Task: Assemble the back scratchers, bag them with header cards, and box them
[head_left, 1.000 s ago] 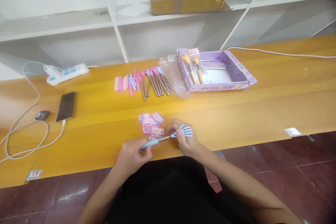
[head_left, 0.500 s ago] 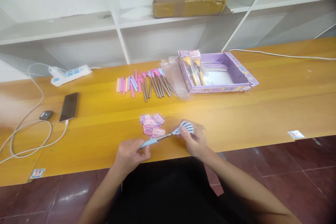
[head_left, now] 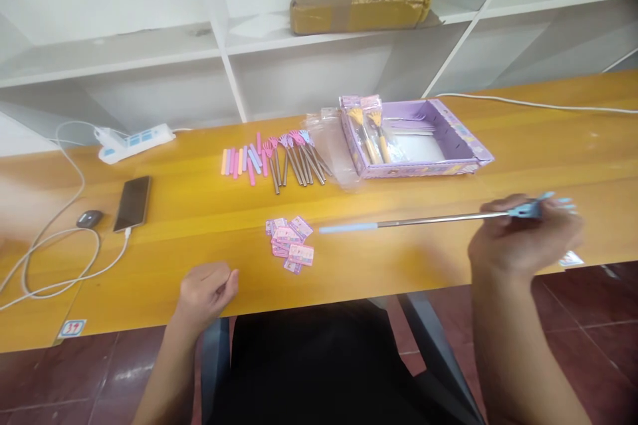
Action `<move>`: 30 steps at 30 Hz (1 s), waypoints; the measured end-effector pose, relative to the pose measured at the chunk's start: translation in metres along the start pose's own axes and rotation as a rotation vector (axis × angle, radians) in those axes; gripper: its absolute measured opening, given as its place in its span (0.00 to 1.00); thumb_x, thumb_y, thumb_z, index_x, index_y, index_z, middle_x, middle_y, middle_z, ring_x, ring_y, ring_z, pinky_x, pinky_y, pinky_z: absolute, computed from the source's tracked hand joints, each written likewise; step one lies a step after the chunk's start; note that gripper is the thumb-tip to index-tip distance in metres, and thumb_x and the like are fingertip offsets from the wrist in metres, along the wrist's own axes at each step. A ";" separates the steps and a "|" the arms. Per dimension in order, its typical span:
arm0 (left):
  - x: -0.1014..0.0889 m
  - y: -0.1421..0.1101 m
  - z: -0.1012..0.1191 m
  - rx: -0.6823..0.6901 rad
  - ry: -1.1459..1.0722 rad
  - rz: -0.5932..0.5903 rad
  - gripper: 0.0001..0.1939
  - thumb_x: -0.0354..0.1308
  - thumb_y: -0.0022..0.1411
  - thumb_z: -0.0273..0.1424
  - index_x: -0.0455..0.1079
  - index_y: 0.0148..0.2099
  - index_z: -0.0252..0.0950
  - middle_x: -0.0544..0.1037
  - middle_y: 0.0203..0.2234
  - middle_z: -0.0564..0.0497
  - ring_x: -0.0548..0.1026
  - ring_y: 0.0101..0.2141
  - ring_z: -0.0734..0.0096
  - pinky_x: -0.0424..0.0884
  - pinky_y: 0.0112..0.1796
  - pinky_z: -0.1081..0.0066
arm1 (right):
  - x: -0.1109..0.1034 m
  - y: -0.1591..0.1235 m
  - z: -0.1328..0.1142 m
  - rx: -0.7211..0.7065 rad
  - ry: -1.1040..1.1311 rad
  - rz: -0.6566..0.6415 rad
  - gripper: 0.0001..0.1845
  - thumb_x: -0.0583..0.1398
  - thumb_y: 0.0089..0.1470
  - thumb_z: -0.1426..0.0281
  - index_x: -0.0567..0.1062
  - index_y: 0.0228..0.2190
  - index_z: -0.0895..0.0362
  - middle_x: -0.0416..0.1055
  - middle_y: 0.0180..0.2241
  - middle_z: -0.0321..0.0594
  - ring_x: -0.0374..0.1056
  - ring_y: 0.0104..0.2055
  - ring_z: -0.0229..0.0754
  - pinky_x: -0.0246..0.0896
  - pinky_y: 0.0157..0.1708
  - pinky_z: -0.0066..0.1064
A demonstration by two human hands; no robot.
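A light blue telescopic back scratcher [head_left: 438, 218] stretches across the right half of the table, its metal rod drawn out long. My right hand [head_left: 523, 236] grips it by the claw-shaped head, and the blue sleeve on its handle points left. Near the front edge, my left hand [head_left: 207, 292] is closed in a loose fist with nothing visible in it. Between the hands lies a loose pile of small pink and purple printed cards [head_left: 292, 239], just left of the handle's tip. Farther back are several back scratchers with bare metal rods [head_left: 299, 159] and coloured handle sleeves [head_left: 242, 163].
Behind, a purple cardboard tray [head_left: 423, 169] holds bagged yellow back scratchers [head_left: 369, 133], with clear plastic bags [head_left: 336, 153] beside it. At left are a phone [head_left: 132, 202], a small black device [head_left: 90, 218], white cables and a power strip [head_left: 137, 143]. A taped carton [head_left: 363, 3] sits on the shelf.
My right hand has swung far right with the back scratcher's head, and the rod has lengthened. My left hand has let go of the handle and moved left and down, closed.
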State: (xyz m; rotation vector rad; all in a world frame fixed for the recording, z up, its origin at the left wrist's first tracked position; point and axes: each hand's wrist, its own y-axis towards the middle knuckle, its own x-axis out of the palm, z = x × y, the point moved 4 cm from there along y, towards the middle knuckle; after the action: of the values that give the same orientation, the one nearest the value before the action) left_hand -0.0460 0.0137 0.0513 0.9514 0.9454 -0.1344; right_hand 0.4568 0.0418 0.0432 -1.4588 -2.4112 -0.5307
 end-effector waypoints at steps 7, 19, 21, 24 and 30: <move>0.026 0.021 0.029 -0.100 -0.091 -0.179 0.18 0.60 0.74 0.47 0.70 0.54 0.38 0.81 0.42 0.44 0.79 0.42 0.58 0.77 0.43 0.60 | -0.009 -0.022 0.000 0.106 0.068 -0.081 0.11 0.62 0.52 0.69 0.66 0.22 0.53 0.65 0.16 0.33 0.46 0.14 0.31 0.34 0.11 0.25; 0.061 0.017 0.069 0.104 0.189 -0.368 0.11 0.47 0.82 0.29 0.70 0.48 0.36 0.80 0.29 0.51 0.77 0.27 0.65 0.66 0.27 0.65 | 0.025 -0.127 0.014 0.149 -0.023 -0.532 0.27 0.67 0.65 0.54 0.77 0.20 0.58 0.75 0.22 0.41 0.59 0.14 0.33 0.51 0.13 0.30; 0.056 0.016 0.057 0.057 0.188 -0.410 0.14 0.46 0.83 0.29 0.68 0.41 0.39 0.76 0.25 0.55 0.73 0.23 0.67 0.61 0.25 0.65 | 0.029 -0.118 0.017 0.114 -0.039 -0.528 0.27 0.69 0.63 0.57 0.73 0.17 0.57 0.77 0.24 0.43 0.63 0.17 0.35 0.56 0.16 0.30; 0.042 0.015 0.036 0.030 0.253 -0.422 0.16 0.46 0.82 0.28 0.66 0.38 0.41 0.73 0.23 0.56 0.71 0.22 0.68 0.59 0.26 0.65 | 0.031 -0.086 0.021 0.141 -0.028 -0.351 0.22 0.66 0.63 0.65 0.72 0.19 0.57 0.80 0.26 0.45 0.63 0.18 0.34 0.51 0.15 0.27; 0.007 -0.008 -0.008 0.023 0.394 -0.368 0.15 0.49 0.80 0.26 0.65 0.36 0.40 0.73 0.25 0.54 0.71 0.26 0.66 0.61 0.29 0.66 | 0.008 0.008 0.015 0.117 -0.017 0.094 0.19 0.55 0.59 0.82 0.67 0.18 0.56 0.76 0.19 0.48 0.60 0.13 0.32 0.36 0.13 0.27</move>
State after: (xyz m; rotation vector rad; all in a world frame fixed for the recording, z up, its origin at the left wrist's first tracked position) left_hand -0.0504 0.0168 0.0390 0.8314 1.4833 -0.2754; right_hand 0.4592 0.0582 0.0340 -1.5234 -2.3304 -0.3515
